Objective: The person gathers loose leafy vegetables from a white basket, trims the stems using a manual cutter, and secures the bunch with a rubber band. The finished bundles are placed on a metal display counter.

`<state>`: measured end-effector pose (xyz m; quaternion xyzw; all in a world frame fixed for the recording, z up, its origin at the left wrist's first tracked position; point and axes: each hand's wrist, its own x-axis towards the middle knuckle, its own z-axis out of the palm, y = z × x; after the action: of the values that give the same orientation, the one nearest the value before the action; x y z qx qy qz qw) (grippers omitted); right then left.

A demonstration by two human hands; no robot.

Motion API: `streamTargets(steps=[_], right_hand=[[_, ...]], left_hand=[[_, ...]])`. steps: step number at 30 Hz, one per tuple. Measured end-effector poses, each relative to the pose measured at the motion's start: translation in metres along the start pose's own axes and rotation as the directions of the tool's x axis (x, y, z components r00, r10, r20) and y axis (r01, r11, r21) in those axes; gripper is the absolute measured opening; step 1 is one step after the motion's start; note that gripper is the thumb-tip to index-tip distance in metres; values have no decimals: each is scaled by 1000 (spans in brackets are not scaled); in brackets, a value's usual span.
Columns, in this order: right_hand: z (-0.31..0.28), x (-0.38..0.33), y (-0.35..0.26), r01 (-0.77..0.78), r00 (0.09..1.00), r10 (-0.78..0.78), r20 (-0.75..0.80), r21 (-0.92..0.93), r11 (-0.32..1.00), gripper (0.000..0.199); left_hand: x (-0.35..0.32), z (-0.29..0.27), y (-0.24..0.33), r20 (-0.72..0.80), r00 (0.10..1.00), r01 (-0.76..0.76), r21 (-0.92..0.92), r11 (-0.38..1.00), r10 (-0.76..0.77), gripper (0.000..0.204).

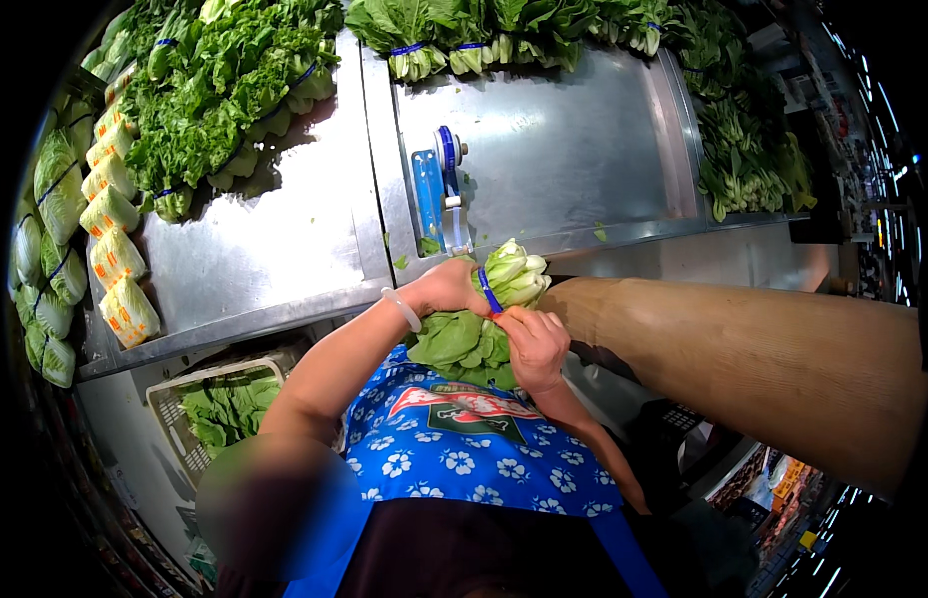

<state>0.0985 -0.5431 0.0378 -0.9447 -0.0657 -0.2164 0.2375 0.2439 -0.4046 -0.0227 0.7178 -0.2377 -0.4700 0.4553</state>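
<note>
My left hand [446, 287], with a pale bangle at its wrist, is closed around a bunch of leafy greens [464, 344]. The bunch's pale stem ends point up and away from me, and its leaves hang against my apron. A strip of blue tape [488, 290] crosses the stems. At the lower end of that strip, my right hand [536, 344] pinches the tape with thumb and finger. Just beyond my hands, a blue tape dispenser [428, 202] with a roll of blue tape [447, 149] stands on the metal counter [574, 140].
Banded leafy bunches [225, 100] are heaped at the far left, beside wrapped cabbages [115, 254]. More bunches line the back [484, 35] and right [733, 149]. A thick brown column [743, 359] stands close to my right arm. Below the counter, a crate [170, 409] holds loose leaves.
</note>
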Motion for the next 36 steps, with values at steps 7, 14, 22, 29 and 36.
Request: streamTargets(steps=[7, 14, 22, 29, 36], right_hand=[[-9, 12, 7, 114, 993, -115, -25, -55, 992, 18], [-15, 27, 15, 197, 980, -197, 9, -108, 975, 22], [-53, 67, 42, 584, 810, -545, 217, -214, 783, 43], [-91, 72, 44, 294, 902, -212, 376, -175, 940, 23], [-80, 67, 61, -586, 597, 311, 739, 138, 799, 33]], left_hand=[[-11, -16, 26, 83, 996, -10, -157, 988, 24, 53], [-13, -29, 35, 181, 983, 70, -301, 951, -15, 52], [-39, -62, 44, 325, 941, 115, -567, 816, 94, 60], [-73, -91, 60, 105, 957, -190, -484, 854, 272, 73], [-118, -109, 117, -150, 502, -332, 876, 350, 852, 59]])
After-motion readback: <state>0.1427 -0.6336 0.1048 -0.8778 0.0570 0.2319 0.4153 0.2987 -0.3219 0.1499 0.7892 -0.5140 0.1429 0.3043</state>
